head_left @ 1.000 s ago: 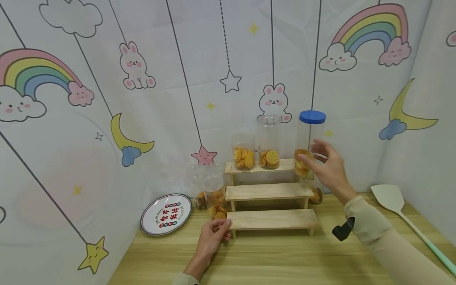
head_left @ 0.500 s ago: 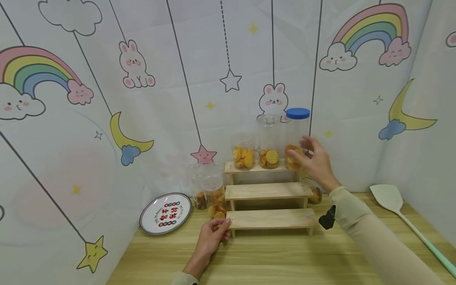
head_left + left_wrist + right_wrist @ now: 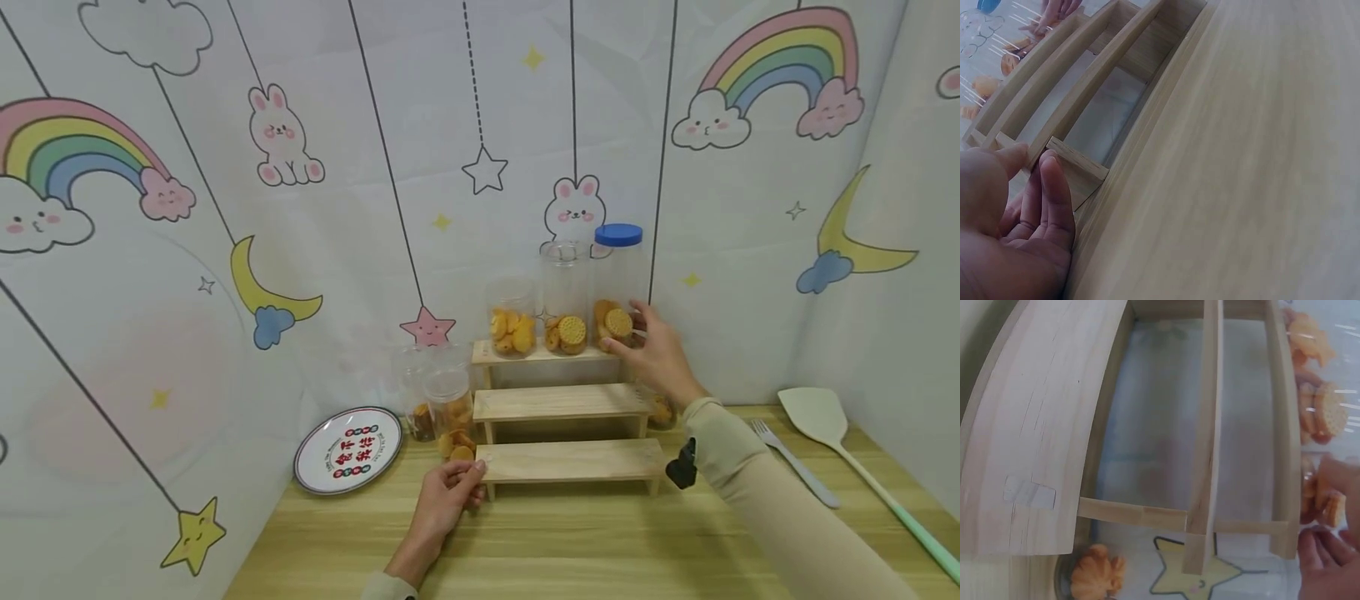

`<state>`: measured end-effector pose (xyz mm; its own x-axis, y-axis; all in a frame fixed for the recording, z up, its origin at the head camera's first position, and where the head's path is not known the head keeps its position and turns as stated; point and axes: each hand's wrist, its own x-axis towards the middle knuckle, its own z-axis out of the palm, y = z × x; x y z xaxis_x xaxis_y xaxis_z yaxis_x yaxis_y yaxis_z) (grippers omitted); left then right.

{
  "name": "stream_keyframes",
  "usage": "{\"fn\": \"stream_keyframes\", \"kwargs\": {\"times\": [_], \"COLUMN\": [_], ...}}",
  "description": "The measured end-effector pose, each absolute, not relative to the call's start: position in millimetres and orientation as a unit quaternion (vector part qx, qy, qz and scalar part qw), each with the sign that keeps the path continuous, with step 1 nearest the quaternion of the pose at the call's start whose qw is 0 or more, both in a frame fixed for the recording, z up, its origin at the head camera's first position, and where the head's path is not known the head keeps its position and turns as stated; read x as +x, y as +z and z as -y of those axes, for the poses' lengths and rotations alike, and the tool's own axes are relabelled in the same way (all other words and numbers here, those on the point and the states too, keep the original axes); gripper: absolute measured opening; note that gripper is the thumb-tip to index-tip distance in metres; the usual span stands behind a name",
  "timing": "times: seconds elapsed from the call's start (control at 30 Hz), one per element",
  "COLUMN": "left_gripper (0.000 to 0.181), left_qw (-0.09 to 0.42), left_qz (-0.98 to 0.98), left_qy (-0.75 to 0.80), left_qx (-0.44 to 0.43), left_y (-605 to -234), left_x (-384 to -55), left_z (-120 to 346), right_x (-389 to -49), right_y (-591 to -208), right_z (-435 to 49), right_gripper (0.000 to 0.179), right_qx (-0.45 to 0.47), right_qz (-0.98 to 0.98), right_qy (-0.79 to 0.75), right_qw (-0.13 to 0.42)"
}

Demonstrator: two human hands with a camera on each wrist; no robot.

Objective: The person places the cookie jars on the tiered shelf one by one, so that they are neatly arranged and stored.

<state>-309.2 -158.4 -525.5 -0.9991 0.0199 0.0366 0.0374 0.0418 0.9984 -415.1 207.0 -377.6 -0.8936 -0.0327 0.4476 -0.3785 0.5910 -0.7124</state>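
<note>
My right hand (image 3: 656, 353) grips the lower part of a clear blue-lidded jar of cookies (image 3: 617, 320), thumb in front and fingers behind. The jar stands upright at the right end of the top tier of a three-tier wooden stand (image 3: 562, 403). Left of it on that tier are an open-looking tall cookie jar (image 3: 566, 332) and a shorter one (image 3: 513, 329). My left hand (image 3: 444, 504) pinches the left end of the lowest tier. In the left wrist view the thumb and fingers of my left hand (image 3: 1022, 231) meet at the board's corner.
Clear jars with cookies (image 3: 455, 429) stand left of the stand, beside a white plate with red lettering (image 3: 349, 475). Another cookie container (image 3: 663, 410) sits behind the stand's right side. A fork (image 3: 797, 463) and a pale spatula (image 3: 821, 418) lie at the right.
My right hand has moved the blue-lidded jar left onto the top tier, beside the tall jar. The fork has come into sight from behind my right arm. My left hand has stayed put.
</note>
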Motion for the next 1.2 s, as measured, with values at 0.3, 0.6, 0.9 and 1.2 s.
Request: {"fn": "stream_keyframes", "kwargs": {"times": [0.3,0.6,0.9,1.2], "left_gripper": [0.041,0.041,0.041,0.04], "left_qw": [0.007,0.012,0.005,0.004], "left_qz": [0.725,0.725,0.723,0.72], "left_qy": [-0.688,-0.688,-0.691,-0.693], "left_qx": [-0.024,-0.021,-0.023,-0.024], "left_y": [-525.1,-526.5,-525.1,-525.4], "left_x": [-308.3,-308.8,-308.1,-309.2], "left_z": [158.9,159.1,158.6,158.9], "right_x": [-414.9,-417.4,-414.6,-409.6], "right_y": [-380.6,-382.5,-385.7,-392.3], "right_z": [-200.5,-188.9,-190.8,-197.9], "right_gripper": [0.091,0.093,0.092,0.089], "right_qx": [0.117,0.123,0.132,0.158], "right_qz": [0.865,0.866,0.876,0.868], "right_qy": [0.453,0.452,0.429,0.427], "right_qw": [0.183,0.174,0.178,0.199]}}
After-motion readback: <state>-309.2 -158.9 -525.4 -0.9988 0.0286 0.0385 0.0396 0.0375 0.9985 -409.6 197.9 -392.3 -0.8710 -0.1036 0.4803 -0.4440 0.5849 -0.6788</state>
